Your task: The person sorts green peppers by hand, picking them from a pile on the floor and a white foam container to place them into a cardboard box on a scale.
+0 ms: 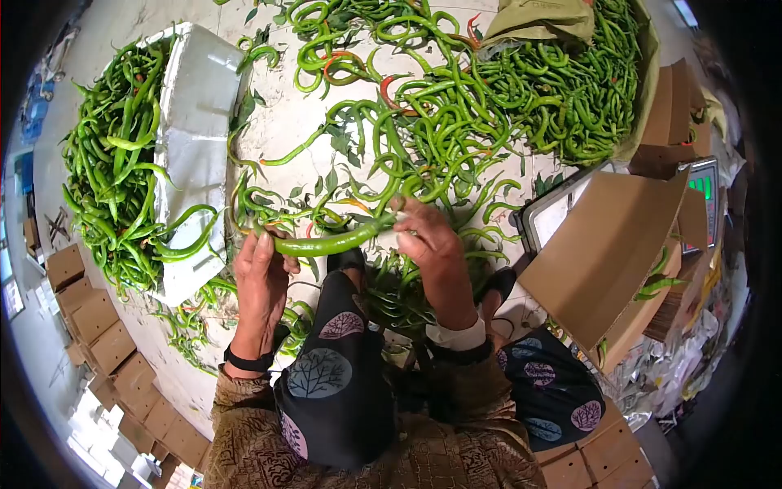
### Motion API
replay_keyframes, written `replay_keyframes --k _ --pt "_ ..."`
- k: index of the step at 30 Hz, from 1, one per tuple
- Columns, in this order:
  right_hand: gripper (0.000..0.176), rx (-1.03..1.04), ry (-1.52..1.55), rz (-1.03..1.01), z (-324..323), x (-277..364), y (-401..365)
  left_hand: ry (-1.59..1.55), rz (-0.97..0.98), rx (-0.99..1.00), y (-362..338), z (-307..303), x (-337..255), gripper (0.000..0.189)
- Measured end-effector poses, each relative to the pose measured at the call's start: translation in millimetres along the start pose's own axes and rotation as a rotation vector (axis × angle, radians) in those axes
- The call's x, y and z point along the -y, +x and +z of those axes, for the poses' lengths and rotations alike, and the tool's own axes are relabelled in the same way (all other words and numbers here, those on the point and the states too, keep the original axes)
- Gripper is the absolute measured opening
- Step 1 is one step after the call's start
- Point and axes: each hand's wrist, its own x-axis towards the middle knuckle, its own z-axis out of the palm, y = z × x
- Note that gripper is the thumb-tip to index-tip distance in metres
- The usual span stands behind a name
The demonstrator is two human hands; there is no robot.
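A long green chili pepper (330, 244) is stretched between my two hands above the floor. My left hand (262, 265) pinches its left end between thumb and fingers. At the other end, my right hand (425, 238) has its fingers closed around the stem part, which is partly hidden. Beneath and beyond my hands lies a loose spread of green chili peppers (440, 114), with a few red ones and some leaves among them. More peppers (399, 289) lie between my feet, close below my right hand.
A white foam box (195, 106) heaped with green peppers stands at left. At upper right is a sack (648, 98) full of peppers. An open cardboard box (603, 244) sits by a scale with a lit display (702, 183). Stacked cartons (106, 334) line the lower left.
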Motion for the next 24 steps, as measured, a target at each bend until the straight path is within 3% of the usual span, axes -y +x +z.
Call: replay_keyframes --k 3,5,6,8,11,14,18,20,24 --pt "0.042 -0.066 0.059 -0.013 2 -1 -6 -0.029 -0.081 -0.033 5 7 7 0.029" --pt "0.048 -0.198 -0.377 -0.283 -1 5 -10 -0.042 -0.086 -0.023 8 16 7 0.032" --pt "0.048 -0.199 -0.376 -0.283 -3 5 -12 -0.021 -0.096 0.001 9 20 6 0.034" --pt "0.054 -0.007 -0.069 -0.026 -12 2 -16 -0.020 -0.102 0.058 10 23 9 0.035" --pt "0.054 0.151 -0.288 -0.097 -28 -3 -18 -0.051 -0.124 0.133 11 28 8 0.036" --pt "0.046 0.000 -0.159 -0.052 -26 2 -28 0.001 -0.057 0.246 11 30 11 0.033" --pt "0.037 -0.060 -0.176 -0.064 -27 8 -35 0.056 -0.054 0.221 10 39 10 0.027" --pt "0.034 -0.033 -0.510 -0.327 -33 3 -39 0.158 -0.010 0.214 10 42 9 0.028" --pt "0.030 0.000 -0.453 -0.191 -31 8 -55 0.269 -0.050 0.243 16 43 8 0.016"
